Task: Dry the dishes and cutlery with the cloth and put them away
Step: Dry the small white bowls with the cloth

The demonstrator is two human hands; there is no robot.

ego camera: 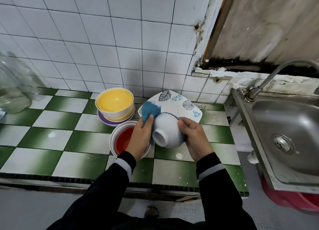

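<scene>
1. One white bowl [168,131] is held above the table [51,134], tipped on its side, foot pointing near, rim far.
2. The right hand [195,138] curls round the bowl's right side. The left hand [141,138] grips one blue cloth [150,111] against its left.
3. Beyond: one red bowl [123,140], one yellow bowl [114,100], one leaf-patterned plate [179,103].

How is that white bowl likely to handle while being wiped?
The white bowl looks like glazed ceramic: probably rigid and breakable. Its smooth round wall may slip in the right hand while the left hand presses the cloth.
</scene>
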